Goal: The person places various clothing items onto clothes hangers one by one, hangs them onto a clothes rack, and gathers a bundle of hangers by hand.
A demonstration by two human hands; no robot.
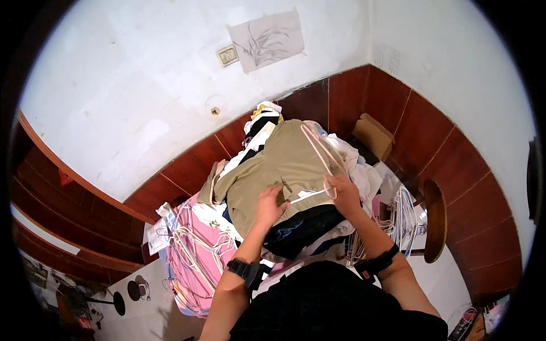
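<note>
An olive-tan garment (pixel 290 150) lies spread over a heap of clothes, with a white strip along its near edge. My left hand (pixel 269 207) rests on the garment's near left part, its fingers partly hidden against the cloth. My right hand (pixel 343 193) is closed around a pale pink hanger (pixel 321 149) near its hook, at the garment's near right edge. The hanger slants up and away over the right side of the garment. Dark clothing (pixel 301 230) lies just below the garment, close to my body.
Many hangers (pixel 190 244) lie on a pink surface (pixel 209 219) at the left. More hangers (pixel 402 219) hang in a bunch at the right, beside a round wooden stool (pixel 435 221). An open cardboard box (pixel 373 136) stands near the wall corner.
</note>
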